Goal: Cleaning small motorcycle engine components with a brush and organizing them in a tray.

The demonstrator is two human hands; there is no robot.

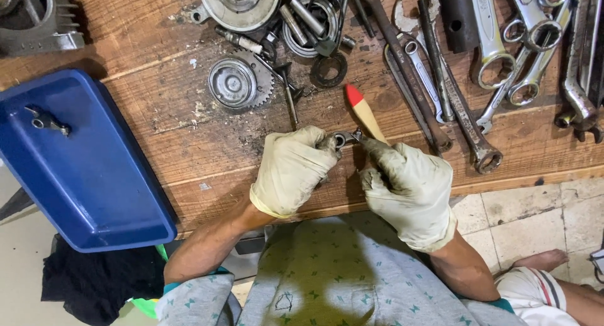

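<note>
Small grey metal part sat pinched by the gloved left hand above the wooden bench, steadied while the right hand gripped a red-tipped wooden brush (apparently for scrubbing).

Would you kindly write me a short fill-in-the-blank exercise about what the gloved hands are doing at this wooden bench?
1. The left hand pinches a small ____ part at its fingertips.
2. The right hand grips a brush whose wooden handle has a ____ tip.
3. The tray at the bench's left edge is ____ in colour.
4. Right of the brush lie several ____.

Missing words: metal; red; blue; wrenches
</note>
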